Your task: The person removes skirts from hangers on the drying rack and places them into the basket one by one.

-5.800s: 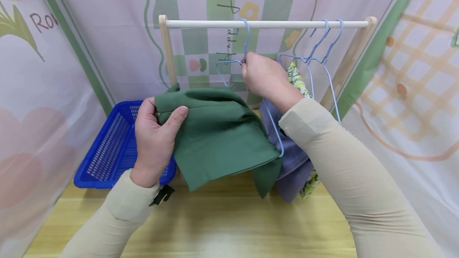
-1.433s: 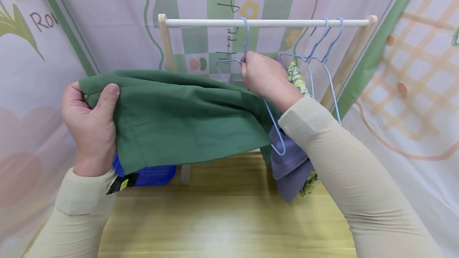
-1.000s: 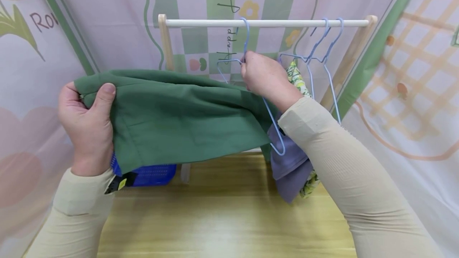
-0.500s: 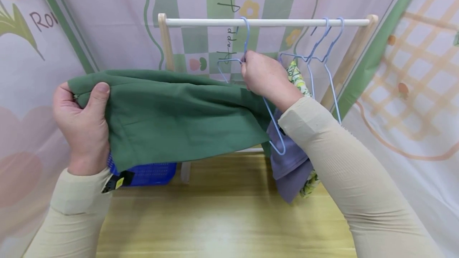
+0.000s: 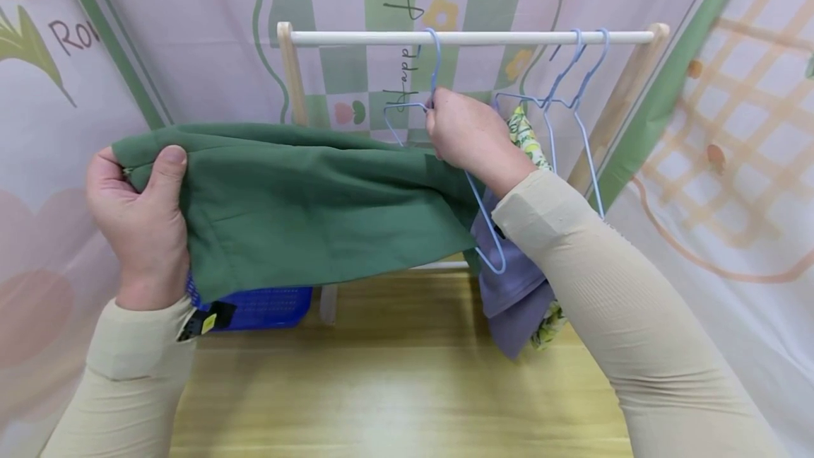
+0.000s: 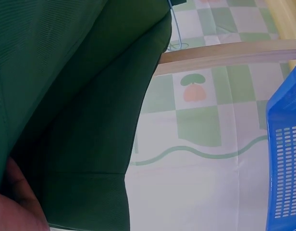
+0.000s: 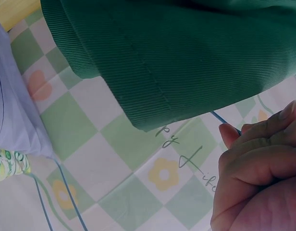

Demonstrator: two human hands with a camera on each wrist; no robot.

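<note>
My left hand [image 5: 143, 232] pinches the left end of a green garment [image 5: 318, 210], thumb on top and fingers behind. The cloth stretches sideways to a light blue wire hanger [image 5: 438, 62], whose lower right corner pokes out beyond it. My right hand [image 5: 473, 129] grips this hanger just below its hook, which hangs on the rack's white rod [image 5: 369, 39]. In the left wrist view the garment [image 6: 90, 125] shows its dark folded layers. From the right wrist, its ribbed-looking cloth [image 7: 172, 62] lies above the curled right hand [image 7: 263, 178]. The hanger's lower bar is largely hidden by the garment.
To the right, two more blue hangers [image 5: 607, 55] hang on the rod, near a purple-grey garment [image 5: 518, 295] and a yellow-green patterned one [image 5: 529, 138]. A blue basket [image 5: 273, 306] sits on the wooden table [image 5: 394, 373] at left, partly covered by the green cloth.
My left hand has moved far left since the earliest frame, drawing the green garment out along the hanger and over the basket. Lately it creeps slightly farther left. My right hand stays at the hanger.
</note>
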